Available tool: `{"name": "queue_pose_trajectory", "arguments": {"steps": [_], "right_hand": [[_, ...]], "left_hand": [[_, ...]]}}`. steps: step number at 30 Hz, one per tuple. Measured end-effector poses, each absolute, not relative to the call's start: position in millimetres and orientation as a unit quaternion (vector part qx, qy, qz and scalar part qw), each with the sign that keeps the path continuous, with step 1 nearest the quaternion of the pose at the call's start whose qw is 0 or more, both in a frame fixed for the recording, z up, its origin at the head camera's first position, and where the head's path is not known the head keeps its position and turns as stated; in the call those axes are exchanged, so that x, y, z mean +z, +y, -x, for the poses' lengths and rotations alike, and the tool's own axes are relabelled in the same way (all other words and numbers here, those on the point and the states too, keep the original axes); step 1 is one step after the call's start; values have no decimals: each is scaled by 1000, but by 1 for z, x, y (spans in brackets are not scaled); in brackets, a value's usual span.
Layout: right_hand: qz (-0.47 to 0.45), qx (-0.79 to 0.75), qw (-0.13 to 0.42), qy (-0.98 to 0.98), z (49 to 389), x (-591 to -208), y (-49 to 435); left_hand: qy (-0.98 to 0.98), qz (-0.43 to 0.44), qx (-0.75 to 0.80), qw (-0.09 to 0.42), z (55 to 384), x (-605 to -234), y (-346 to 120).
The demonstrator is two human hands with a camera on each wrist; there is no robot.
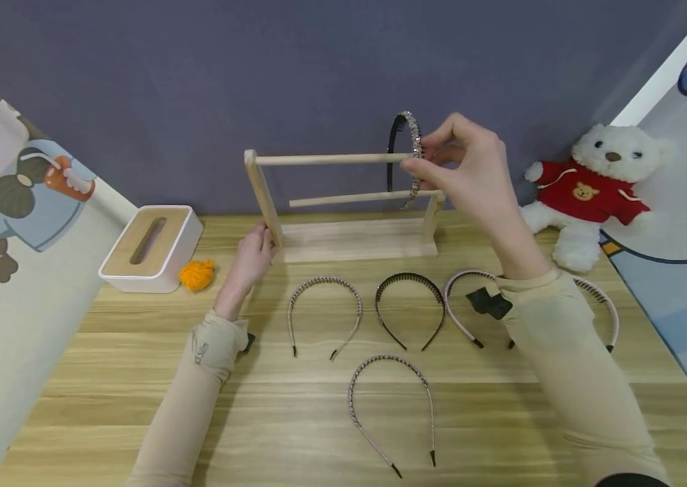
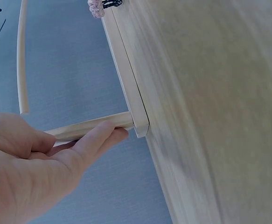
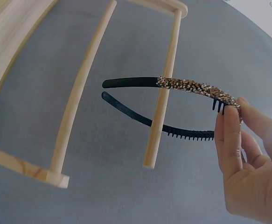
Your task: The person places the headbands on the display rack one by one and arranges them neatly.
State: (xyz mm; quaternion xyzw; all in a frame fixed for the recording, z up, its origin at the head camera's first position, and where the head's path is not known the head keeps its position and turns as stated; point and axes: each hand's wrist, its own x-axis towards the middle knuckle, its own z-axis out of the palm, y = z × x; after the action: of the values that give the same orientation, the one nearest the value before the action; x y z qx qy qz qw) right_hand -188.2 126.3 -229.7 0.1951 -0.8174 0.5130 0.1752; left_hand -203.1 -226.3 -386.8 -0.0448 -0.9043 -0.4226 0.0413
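Note:
My right hand (image 1: pixel 471 169) pinches a black toothed headband (image 3: pixel 196 87), one side covered in glittery beads, by its curved top. The headband straddles the upper rod (image 1: pixel 331 159) of a wooden rack (image 1: pixel 343 240) near that rod's free right end; in the right wrist view the rod passes between its two arms. My left hand (image 1: pixel 252 257) grips the rack's left upright (image 2: pixel 87 128) low down, near the base. A lower rod (image 1: pixel 355 199) runs from the shorter right post, its left end free.
Several headbands lie on the wooden table: a beaded one (image 1: pixel 325 279), a black one (image 1: pixel 410 276), a pinkish one (image 1: pixel 388 357) nearer me, and pale ones (image 1: pixel 455 318) partly under my right arm. A tissue box (image 1: pixel 172 264), orange pompom (image 1: pixel 197 275) and teddy bear (image 1: pixel 587 193) stand around them.

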Motion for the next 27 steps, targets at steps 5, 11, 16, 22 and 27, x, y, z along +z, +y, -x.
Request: {"name": "queue_pose_trajectory", "arguments": {"steps": [5, 11, 16, 22, 27], "right_hand": [[-201, 526, 160, -811, 192, -230, 114], [-207, 528, 147, -810, 198, -232, 99], [-211, 541, 130, -804, 201, -232, 87], [-210, 560, 109, -794, 204, -231, 70], [-221, 558, 97, -794, 207, -231, 56]], "left_hand": [[-911, 46, -407, 54, 203, -387, -226], [-910, 47, -408, 51, 203, -387, -227], [-909, 47, -410, 52, 204, -388, -227], [-907, 45, -416, 46, 203, -388, -226], [-906, 43, -418, 42, 203, -387, -226]]}}
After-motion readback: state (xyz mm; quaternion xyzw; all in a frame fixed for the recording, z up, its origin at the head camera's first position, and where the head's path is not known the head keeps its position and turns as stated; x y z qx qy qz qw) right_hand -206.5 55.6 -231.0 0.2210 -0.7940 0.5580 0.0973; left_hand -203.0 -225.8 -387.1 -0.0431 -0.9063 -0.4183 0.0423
